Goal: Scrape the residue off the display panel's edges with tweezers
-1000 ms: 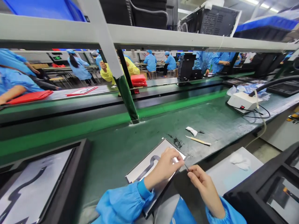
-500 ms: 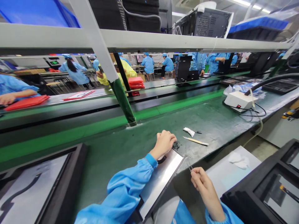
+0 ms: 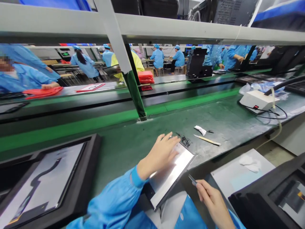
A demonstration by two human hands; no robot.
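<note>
right hand (image 3: 211, 197), one — fingers pinched on tweezers (image 3: 192, 179), tips clear of the panel; left hand (image 3: 159, 156), one — fingers spread, gripping nothing, over a silvery flat panel (image 3: 177, 168), contact uncertain, the panel jutting past the near edge of a green workbench (image 3: 119, 156). beyond it: black scraps (image 3: 185, 141), a pale-handled craft knife (image 3: 207, 140), a white wad (image 3: 200, 130).

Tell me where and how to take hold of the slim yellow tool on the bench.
Pinch the slim yellow tool mid-shaft, probably from above and from the bench's front edge. It lies flat, its thin pointed end toward the black scraps, its other end nearer that edge. The right hand holds tweezers, so it should likely set those down first.
</note>
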